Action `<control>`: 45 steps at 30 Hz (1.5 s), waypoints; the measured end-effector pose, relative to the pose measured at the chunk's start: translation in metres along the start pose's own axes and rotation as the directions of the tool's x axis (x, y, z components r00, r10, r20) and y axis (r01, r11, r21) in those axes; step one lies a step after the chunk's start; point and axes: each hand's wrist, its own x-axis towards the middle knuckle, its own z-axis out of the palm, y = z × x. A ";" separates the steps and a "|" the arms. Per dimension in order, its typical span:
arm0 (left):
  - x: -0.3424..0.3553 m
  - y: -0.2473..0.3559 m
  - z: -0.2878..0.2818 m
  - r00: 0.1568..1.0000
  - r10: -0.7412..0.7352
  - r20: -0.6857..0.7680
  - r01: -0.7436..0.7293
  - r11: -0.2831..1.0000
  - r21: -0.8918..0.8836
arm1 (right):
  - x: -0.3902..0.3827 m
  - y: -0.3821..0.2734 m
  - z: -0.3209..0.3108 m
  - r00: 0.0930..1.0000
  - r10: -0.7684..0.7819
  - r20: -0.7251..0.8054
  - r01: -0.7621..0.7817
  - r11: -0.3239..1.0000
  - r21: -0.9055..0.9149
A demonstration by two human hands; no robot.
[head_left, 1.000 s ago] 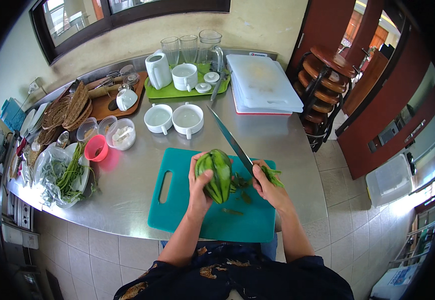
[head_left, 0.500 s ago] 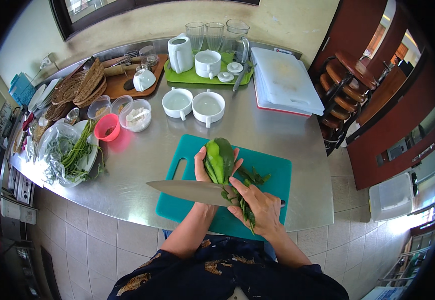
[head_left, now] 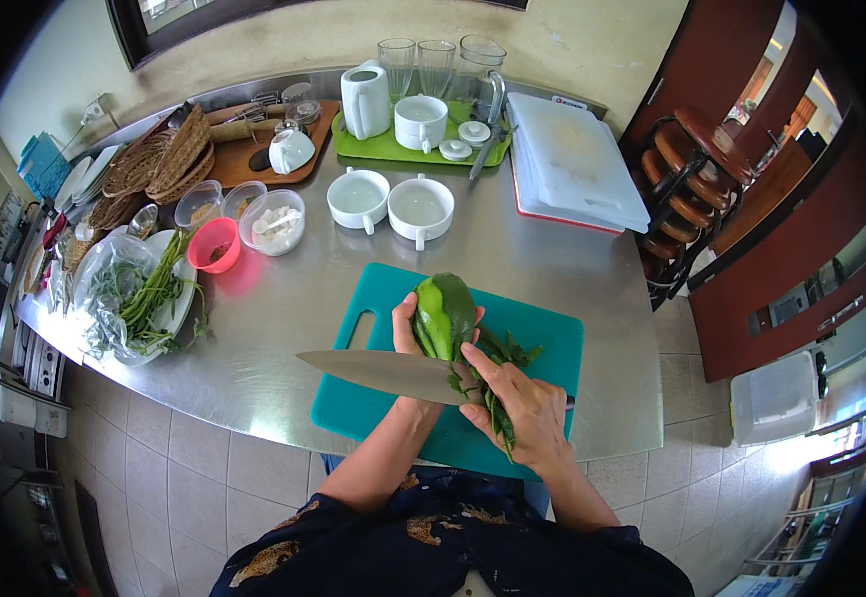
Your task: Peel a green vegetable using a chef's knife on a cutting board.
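Above a teal cutting board (head_left: 557,348), my left hand (head_left: 406,330) cups a partly peeled green papaya (head_left: 441,310) from below and the side. Its left face is pale green where the skin is off; the right side keeps its dark skin. My right hand (head_left: 525,410) grips a chef's knife (head_left: 378,375), whose wide blade points left across the papaya's near end. The handle is mostly hidden under the fingers. Strips of green peel (head_left: 499,423) hang by the blade and right hand. More peel (head_left: 515,351) lies on the board to the right of the papaya.
Two white cups (head_left: 420,211) stand beyond the board on the steel table. White cutting boards (head_left: 577,164) are stacked back right. At left are a plate of leafy greens (head_left: 144,303), a pink bowl (head_left: 216,244) and wicker baskets (head_left: 179,159). A green tray (head_left: 353,149) holds glassware.
The whole view has shifted slightly. Both hands keep nearly the same pose on the papaya and knife, with the blade a little farther from me.
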 end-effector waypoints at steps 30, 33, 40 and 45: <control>-0.006 -0.004 0.013 0.999 -0.026 0.042 0.025 0.999 0.028 | 0.016 0.010 -0.005 0.999 -0.005 0.041 0.005 1.000 -0.014; -0.005 -0.006 0.012 0.999 -0.037 0.027 0.036 0.998 0.057 | 0.018 0.011 -0.003 0.999 -0.027 0.024 0.027 0.999 -0.025; 0.002 -0.006 0.002 0.996 -0.084 -0.001 0.084 0.995 0.049 | 0.019 0.016 -0.006 0.998 -0.059 0.016 0.059 0.997 -0.048; -0.001 -0.007 0.007 0.998 -0.056 0.028 0.055 0.997 0.053 | 0.013 0.020 -0.017 0.998 -0.039 0.055 0.041 0.999 -0.035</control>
